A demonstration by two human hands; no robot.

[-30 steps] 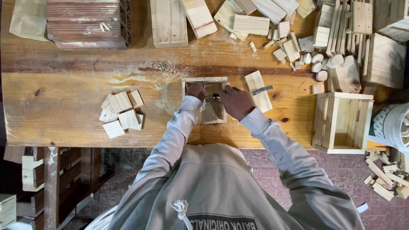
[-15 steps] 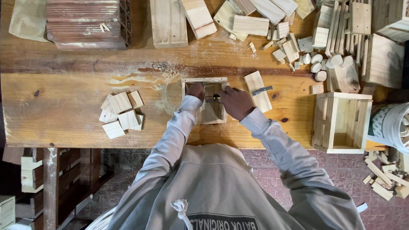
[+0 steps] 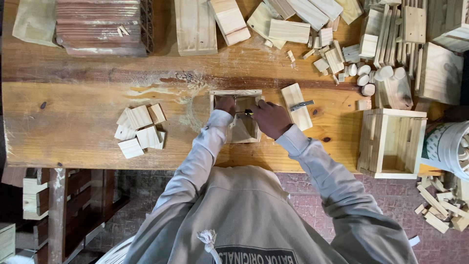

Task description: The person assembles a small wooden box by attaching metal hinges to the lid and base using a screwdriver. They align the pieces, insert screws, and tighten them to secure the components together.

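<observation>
Wood offcuts crowd the far edge of the long plank desk [image 3: 73,142], and near the middle of its near edge a small open wooden box frame [image 3: 238,117] is being worked on. It is steadied by the left hand [image 3: 226,104], fingers clenched over its far-left corner, while the right hand [image 3: 269,119] grips a slim dark tool [image 3: 245,113] — its tip inside the frame. The work would be best served by a firm left-hand hold — keeping the frame flat on the desk — and short, controlled strokes.
</observation>
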